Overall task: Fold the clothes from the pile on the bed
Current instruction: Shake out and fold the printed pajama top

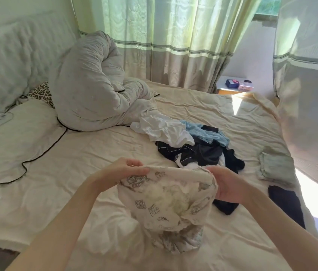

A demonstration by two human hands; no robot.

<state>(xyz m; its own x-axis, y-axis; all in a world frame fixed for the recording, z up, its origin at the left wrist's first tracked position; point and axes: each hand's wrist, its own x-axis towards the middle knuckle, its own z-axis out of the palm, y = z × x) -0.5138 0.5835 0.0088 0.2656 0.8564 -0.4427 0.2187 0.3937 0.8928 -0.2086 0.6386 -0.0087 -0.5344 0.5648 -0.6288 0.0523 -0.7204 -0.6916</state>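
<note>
Cream-sheeted bed (76, 153), pile of dark, white and blue clothes (195, 141) frame centre; left hand (124, 171) and right hand (225, 184) both pinch cream printed cotton garment (166, 198), lower centre.

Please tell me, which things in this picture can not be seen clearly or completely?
Head view only:
- Printed garment: bunched between left hand and right hand; its type is unclear.
- Pile of clothes: pieces overlap, so the number is unclear.
- Items on the bedside table: too small to identify.
- Dark cloth at the bed's right edge: partly hanging out of sight.
- Black cable: cut off by the left edge.
</note>
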